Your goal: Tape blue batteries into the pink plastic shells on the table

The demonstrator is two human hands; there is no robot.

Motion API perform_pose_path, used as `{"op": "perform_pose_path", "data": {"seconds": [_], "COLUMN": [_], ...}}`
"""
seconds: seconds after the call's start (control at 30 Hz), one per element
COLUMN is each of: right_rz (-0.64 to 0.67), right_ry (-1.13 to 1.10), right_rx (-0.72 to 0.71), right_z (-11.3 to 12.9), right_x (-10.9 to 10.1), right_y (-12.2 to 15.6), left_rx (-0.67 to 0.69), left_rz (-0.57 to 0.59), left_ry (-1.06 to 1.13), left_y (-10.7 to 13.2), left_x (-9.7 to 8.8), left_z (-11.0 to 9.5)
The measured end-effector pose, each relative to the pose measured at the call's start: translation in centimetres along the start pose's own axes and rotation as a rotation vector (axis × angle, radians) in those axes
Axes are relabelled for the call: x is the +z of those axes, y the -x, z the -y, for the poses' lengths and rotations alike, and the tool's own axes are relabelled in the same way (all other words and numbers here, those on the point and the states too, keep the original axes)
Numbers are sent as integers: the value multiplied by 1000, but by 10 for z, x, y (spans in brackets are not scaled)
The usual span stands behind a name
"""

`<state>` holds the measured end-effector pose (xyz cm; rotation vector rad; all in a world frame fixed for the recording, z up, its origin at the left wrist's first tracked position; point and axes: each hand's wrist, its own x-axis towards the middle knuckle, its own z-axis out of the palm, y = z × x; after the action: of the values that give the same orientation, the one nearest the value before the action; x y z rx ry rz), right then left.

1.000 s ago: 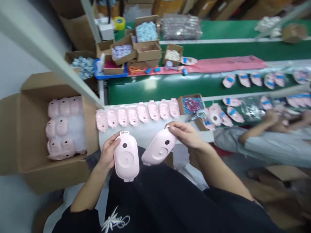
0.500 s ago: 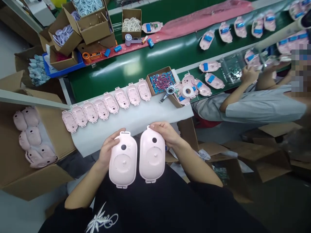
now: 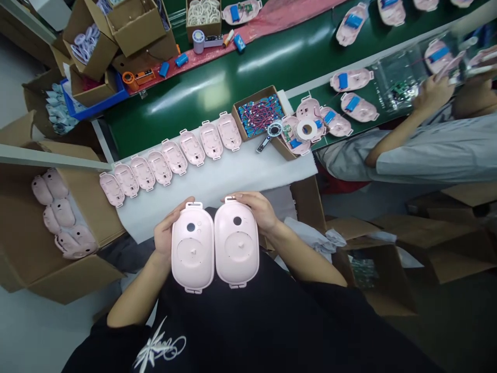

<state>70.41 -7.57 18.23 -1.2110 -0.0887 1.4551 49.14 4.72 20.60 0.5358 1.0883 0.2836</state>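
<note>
My left hand (image 3: 166, 231) grips the outer side of one pale pink plastic shell (image 3: 193, 269), its fingers partly hidden behind it. A second shell (image 3: 237, 267) of the same kind is in my right hand (image 3: 261, 210), held by its upper right edge. Both shells are upright, side by side in front of my chest, their edges close together or touching. Each shows a dark round hole above a shallow circular recess. Beyond them, several pink shells (image 3: 173, 157) lie in a slanting row, hollow side up, on a white foam sheet (image 3: 217, 176).
At left, a cardboard carton (image 3: 83, 207) contains more pink shells. A box of blue parts with red wires (image 3: 261, 115) and a roll of white tape (image 3: 306, 129) sit past the sheet. To the right, a co-worker's hand (image 3: 433, 96) works among shells with blue batteries on the green bench (image 3: 182, 103).
The two shells have come closer together, the right one moving left and both rising slightly. My view has shifted a little. The co-worker's hands have moved.
</note>
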Motion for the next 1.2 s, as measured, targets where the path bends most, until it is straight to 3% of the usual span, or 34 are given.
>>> {"op": "perform_pose_path", "data": {"seconds": [0.57, 0.83, 1.07, 1.2], "right_rz": [114, 185, 221, 225], "right_ry": [-76, -85, -38, -39], "right_rx": [-20, -43, -63, -55], "right_z": [3, 7, 11, 10], "right_x": [4, 5, 4, 4], "right_y": [0, 5, 8, 7], "left_rx": [48, 74, 112, 59], "left_rz": [-99, -83, 33, 102], "left_ry": [63, 28, -83, -42], "left_y": [2, 3, 12, 17], "left_x": [-5, -8, 5, 13], "left_z": [-6, -10, -15, -17]}}
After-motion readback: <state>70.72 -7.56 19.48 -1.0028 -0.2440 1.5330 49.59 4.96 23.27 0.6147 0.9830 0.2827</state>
